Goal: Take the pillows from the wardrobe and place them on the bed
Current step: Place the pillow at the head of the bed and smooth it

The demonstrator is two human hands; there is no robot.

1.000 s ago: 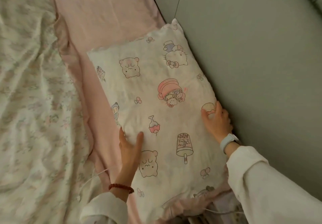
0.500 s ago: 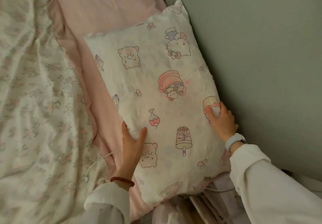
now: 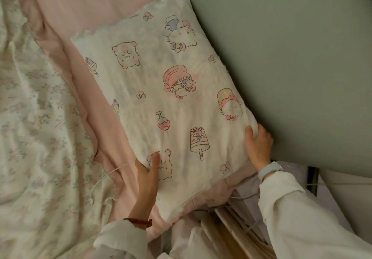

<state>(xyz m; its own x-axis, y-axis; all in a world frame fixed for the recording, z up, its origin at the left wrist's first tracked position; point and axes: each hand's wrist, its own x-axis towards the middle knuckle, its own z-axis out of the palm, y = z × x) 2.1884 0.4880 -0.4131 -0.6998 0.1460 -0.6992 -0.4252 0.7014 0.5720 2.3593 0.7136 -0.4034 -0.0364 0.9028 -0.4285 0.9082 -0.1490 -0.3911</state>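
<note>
A white pillow (image 3: 161,97) printed with pink cartoon characters lies on the pink sheet (image 3: 80,9) of the bed, its long right side against the grey-green headboard panel (image 3: 291,57). My left hand (image 3: 147,178) holds the pillow's near left edge, thumb on top and fingers tucked beneath. My right hand (image 3: 257,146) grips the near right corner by the panel, thumb on top, fingers curled round the edge. A pale watch sits on that wrist.
A crumpled floral duvet (image 3: 36,138) covers the left of the bed. A white charging cable (image 3: 104,180) lies on it near my left hand. Cream slats and fabric (image 3: 227,232) show below the pillow's near end.
The pillow has slid up along the panel toward the far end. Both hands shifted back to its near corners, from resting on top to gripping the edges.
</note>
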